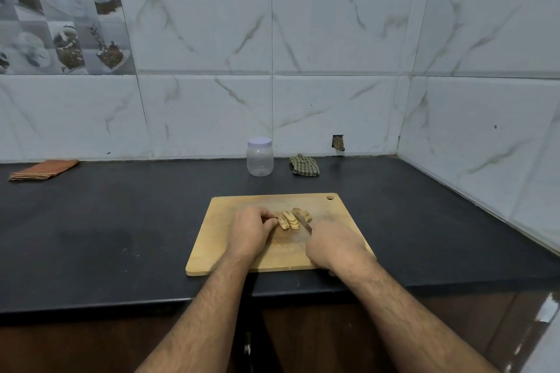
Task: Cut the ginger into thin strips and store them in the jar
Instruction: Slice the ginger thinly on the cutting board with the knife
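Mid-board, on the wooden cutting board point(242, 251), sits the ginger point(290, 219), already in several flat slices lying side by side, a few more pieces just behind them toward the far edge; left hand point(252, 228) rests on the board at the slices' left end, fingers curled, fingertips pinching and steadying the nearest slice; right hand point(335, 247) is closed round the handle of a knife point(304, 222), handle itself hidden inside the fist, only the narrow blade showing, angled away from the hand toward the far left with its tip among the slices at their right side; can't tell if the edge is actually into a piece or just laid against it; both bare forearms come in from the bottom of the view; board has a small hang hole at its far right corner and lies near the front edge of a black countertop point(121, 221); clear plastic jar point(260, 157) with a pale lid screwed on stands upright behind the board, well apart from it, close to the wall, nothing visible inside; green checked cloth point(304, 165) bunched just right of the jar; orange striped folded cloth point(44, 169) far left by the wall; white marble-look wall tiles point(333, 39) behind and on the right side, a patch of picture tiles upper left; dark brown cabinet fronts point(91, 348) below the counter
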`<act>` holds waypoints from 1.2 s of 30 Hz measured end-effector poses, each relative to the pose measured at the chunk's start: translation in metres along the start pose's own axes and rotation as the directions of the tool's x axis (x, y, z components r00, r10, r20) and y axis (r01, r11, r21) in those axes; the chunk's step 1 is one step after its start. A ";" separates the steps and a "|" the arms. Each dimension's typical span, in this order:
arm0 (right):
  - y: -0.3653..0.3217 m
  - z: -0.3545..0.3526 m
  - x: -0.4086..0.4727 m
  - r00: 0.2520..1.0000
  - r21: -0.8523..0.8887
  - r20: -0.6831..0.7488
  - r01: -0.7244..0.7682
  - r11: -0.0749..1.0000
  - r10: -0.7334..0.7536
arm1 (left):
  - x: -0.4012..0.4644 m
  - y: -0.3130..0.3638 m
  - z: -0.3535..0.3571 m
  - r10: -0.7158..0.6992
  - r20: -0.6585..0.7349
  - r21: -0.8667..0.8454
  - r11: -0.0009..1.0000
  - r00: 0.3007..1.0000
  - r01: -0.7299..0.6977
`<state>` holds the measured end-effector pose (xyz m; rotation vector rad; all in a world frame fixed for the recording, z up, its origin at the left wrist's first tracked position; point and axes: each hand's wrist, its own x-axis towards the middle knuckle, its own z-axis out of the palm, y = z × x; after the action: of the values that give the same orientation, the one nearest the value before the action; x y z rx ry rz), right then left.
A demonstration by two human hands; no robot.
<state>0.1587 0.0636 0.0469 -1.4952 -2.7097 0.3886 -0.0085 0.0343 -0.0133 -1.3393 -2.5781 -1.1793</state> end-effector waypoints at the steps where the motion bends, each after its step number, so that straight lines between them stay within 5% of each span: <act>1: 0.001 0.002 0.000 1.000 0.004 -0.005 0.004 1.000 -0.004 | 0.000 0.001 0.000 0.013 0.001 0.014 1.000 1.000 -0.013; 11: 0.015 -0.002 -0.002 1.000 0.005 0.022 0.003 1.000 -0.003 | -0.001 0.008 0.000 0.065 -0.070 0.184 0.982 0.995 -0.051; 18: 0.026 -0.010 0.000 1.000 0.029 0.003 -0.029 0.999 0.028 | 0.009 0.032 0.014 0.153 0.097 0.287 0.942 0.983 -0.175; 36: 0.033 -0.002 0.014 0.994 0.098 0.062 -0.099 0.990 0.093 | 0.014 0.000 -0.010 0.058 0.121 0.344 0.934 0.991 -0.097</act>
<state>0.1787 0.0926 0.0398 -1.6153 -2.6225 0.5715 -0.0202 0.0380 -0.0014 -1.4382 -2.6129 -0.6100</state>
